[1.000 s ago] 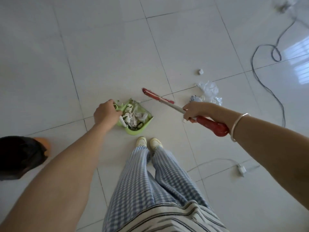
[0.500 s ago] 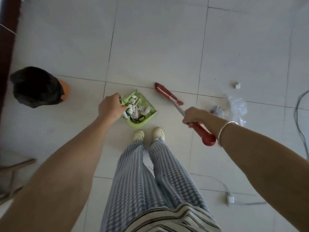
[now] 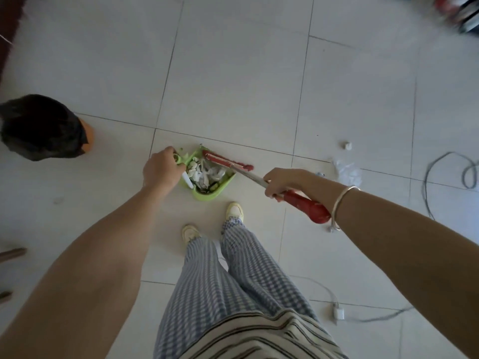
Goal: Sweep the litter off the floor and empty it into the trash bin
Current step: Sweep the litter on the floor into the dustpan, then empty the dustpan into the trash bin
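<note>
Fingers of left hand (image 3: 161, 170) tight round dustpan (image 3: 210, 195) handle, of right hand (image 3: 281, 181) round broom (image 3: 307, 206), litter (image 3: 204, 175) between

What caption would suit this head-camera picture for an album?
Left hand holds a litter-filled green dustpan, right hand grips a red broom at its mouth; the trash bin stands aside.

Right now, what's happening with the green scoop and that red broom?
A person is sweeping up. The left hand grips the green dustpan, and the right hand grips the red broom, whose head rests at the dustpan's open edge. The dustpan holds white paper scraps. A clear plastic wrapper and a small white scrap lie on the floor to the right, not yet swept. The trash bin with its black bag stands to the left.
</note>
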A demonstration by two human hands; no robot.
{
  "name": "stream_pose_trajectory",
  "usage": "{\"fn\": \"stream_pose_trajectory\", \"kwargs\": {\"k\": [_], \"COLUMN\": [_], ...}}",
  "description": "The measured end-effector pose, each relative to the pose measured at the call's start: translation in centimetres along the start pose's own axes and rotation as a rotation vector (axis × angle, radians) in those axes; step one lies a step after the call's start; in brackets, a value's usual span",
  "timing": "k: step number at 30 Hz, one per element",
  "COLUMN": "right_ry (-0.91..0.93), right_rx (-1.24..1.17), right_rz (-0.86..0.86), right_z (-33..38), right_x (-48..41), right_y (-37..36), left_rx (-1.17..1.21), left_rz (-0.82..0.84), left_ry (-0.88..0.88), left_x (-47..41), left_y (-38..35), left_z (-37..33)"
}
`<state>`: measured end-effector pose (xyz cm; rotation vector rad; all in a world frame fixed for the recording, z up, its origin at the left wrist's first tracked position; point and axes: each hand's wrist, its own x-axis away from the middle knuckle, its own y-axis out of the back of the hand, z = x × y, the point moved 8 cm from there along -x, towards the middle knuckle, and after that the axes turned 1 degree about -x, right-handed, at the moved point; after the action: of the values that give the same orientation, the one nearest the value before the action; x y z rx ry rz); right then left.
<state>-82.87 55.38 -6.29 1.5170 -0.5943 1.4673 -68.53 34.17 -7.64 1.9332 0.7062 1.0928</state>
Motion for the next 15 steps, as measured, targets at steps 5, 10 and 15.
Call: {"fn": "stream_pose_trajectory", "kwargs": {"k": [5,10,15], "right_ry": [-0.026,-0.015,0.096], "right_rx": [-0.039,-0.110,-0.192], "right_rz": [-0.107,-0.191,-0.248], "right_z": [1.3,3.6,8.1], "right_x": [1.9,4.1,6.8], "right_y": [2.3,3.7,4.7], "left_rx": [0.050,0.082,0.099], "left_rz": [-0.014,-0.043,-0.102], "left_ry": [0.012,0.008,-0.001], "left_x": [0.4,0.9,1.8], "left_y": [2.5,5.6,9.4], "left_z": [1.0,2.2,4.0]}}
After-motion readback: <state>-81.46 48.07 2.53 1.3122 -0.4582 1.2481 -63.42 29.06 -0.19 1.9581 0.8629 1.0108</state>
